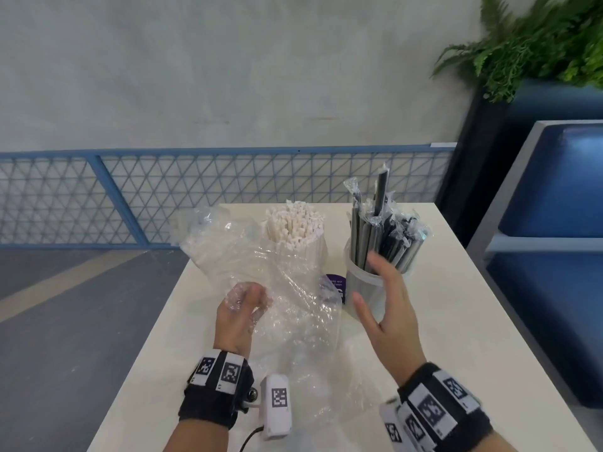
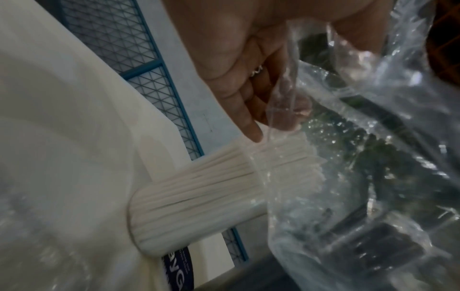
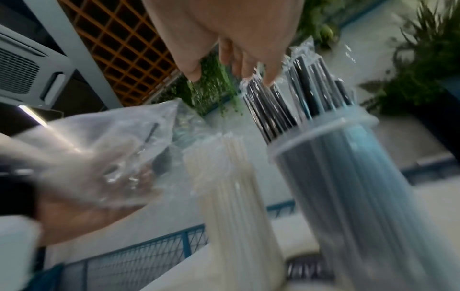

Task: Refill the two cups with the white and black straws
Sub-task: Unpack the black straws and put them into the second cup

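Head view: two cups stood on the desk (image 1: 456,321), white straws (image 1: 295,223) left, black straws (image 1: 388,230) right. Left hand (image 1: 239,316) gripped one clear plastic bag (image 1: 293,288); right hand (image 1: 388,308) hovered by the black cup (image 1: 362,288), fingers apart. Left wrist view: a ring (image 2: 256,71). Right wrist view: fingertips (image 3: 268,80) touched the black straws' tops.

The crumpled clear bag (image 1: 287,288) veils my left hand's fingers (image 1: 243,300) and hides the white straws' cup (image 1: 306,252); the purple sticker's (image 1: 336,282) text blurs.
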The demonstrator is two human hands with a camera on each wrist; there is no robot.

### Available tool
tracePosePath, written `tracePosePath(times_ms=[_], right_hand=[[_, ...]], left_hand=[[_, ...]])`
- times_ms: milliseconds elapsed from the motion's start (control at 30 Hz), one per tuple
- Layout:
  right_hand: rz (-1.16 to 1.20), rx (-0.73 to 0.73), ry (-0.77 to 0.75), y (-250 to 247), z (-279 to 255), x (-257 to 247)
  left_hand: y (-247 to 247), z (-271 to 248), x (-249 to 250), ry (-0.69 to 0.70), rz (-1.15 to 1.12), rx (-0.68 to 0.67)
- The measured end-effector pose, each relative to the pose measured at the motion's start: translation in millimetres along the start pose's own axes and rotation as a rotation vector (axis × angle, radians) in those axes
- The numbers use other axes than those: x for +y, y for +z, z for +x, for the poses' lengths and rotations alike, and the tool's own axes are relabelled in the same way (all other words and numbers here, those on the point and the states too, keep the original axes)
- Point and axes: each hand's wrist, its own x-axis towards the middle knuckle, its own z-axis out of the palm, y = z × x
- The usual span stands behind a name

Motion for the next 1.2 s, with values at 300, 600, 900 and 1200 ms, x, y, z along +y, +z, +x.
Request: tracePosePath(times_ms=[300,600,900,1200], right_hand=[[0.824,-0.288,0.922,22.3,-35.7,15.8],[0.394,-0.048,0.683,10.2,-51.5,35.4],[0.222,-0.096,0.550,5.7,-62.0,43.9],[-0.460,-0.072,0.314,1.1,-69.1,47.2]], left_hand=[[14.0,-29.5,-26.5,-0.150,0.000,-0.139],[6.4,-49.2,-1.0,0.320,0.750,0.308],[-12.9,-35.9,-6.8,0.098,1.011,0.077],[-30.2,-38.0,-30.6,0.029,0.914,0.119]])
